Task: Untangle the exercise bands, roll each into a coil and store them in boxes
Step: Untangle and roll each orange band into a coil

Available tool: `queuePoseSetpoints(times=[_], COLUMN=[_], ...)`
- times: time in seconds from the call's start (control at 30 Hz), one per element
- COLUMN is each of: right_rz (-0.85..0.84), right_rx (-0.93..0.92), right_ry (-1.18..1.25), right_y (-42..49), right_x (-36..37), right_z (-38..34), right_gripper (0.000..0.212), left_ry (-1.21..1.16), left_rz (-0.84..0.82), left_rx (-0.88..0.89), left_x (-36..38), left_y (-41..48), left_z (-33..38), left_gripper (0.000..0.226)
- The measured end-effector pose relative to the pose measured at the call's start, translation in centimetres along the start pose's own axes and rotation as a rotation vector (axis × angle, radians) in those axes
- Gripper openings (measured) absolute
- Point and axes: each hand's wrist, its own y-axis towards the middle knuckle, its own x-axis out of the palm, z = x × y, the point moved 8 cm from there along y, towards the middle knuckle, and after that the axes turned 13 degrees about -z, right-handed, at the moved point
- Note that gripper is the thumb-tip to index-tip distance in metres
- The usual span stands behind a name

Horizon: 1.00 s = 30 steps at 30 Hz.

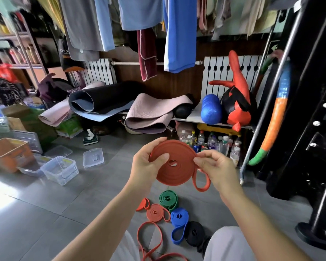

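Winding the hanging tail onto the orange coil [174, 164], which is being held in the air above the floor.
The left hand [147, 162] is gripping the coil, thumb pressing across its face, while the right hand [215, 166] is pinching the outer rim where the loose tail [201, 182] is hanging. To finish well, the thumb should probably be holding the turns flat while the right hand is feeding the tail round snugly. A green coil [167, 199], a blue coil [179, 217] and a black coil [194, 233] are lying on the floor below, and clear boxes [59, 170] are standing well to the left.
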Motion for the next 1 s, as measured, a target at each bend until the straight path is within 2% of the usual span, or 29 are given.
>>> queuePoseSetpoints(times=[0.13, 0.2, 0.3, 0.47, 0.6, 0.7, 0.77, 0.9, 1.0], right_rz=[0.052, 0.015, -0.066, -0.018, -0.094, -0.149, -0.119, -0.117, -0.174], right_rx=[-0.017, 0.009, 0.083, 0.174, 0.298, 0.344, 0.376, 0.557, 0.677], right_ry=[-0.124, -0.188, -0.147, -0.113, -0.14, -0.2, -0.25, -0.255, -0.282], right_y=[3.5, 5.3, 7.9, 12.2, 15.7, 18.6, 19.8, 18.4, 15.7], right_x=[-0.4, 0.3, 2.4, 4.5, 8.4, 12.7, 15.1, 20.1, 23.4], right_z=[0.9, 2.0, 4.9, 10.6, 16.1, 19.7, 22.9, 33.1, 40.9], right_gripper=[0.024, 0.033, 0.048, 0.024, 0.016, 0.02, 0.021, 0.016, 0.031], left_ry=[-0.027, -0.046, -0.094, -0.137, -0.15, -0.204, -0.241, -0.236, -0.237], left_rz=[0.037, 0.079, 0.149, 0.271, 0.384, 0.508, 0.578, 0.69, 0.756], left_rx=[-0.039, -0.055, -0.08, -0.143, -0.25, -0.314, -0.366, -0.539, -0.665], left_x=[-1.1, -2.1, -3.7, -6.9, -10.3, -13.5, -15.5, -18.0, -18.7], left_y=[3.0, 4.5, 6.4, 8.2, 8.3, 7.9, 7.1, 2.2, -2.8], left_z=[-2.1, -3.5, -6.2, -11.7, -17.3, -22.5, -26.7, -36.9, -44.0], left_gripper=[0.045, 0.044, 0.044, 0.046, 0.042, 0.037, 0.035, 0.038, 0.038])
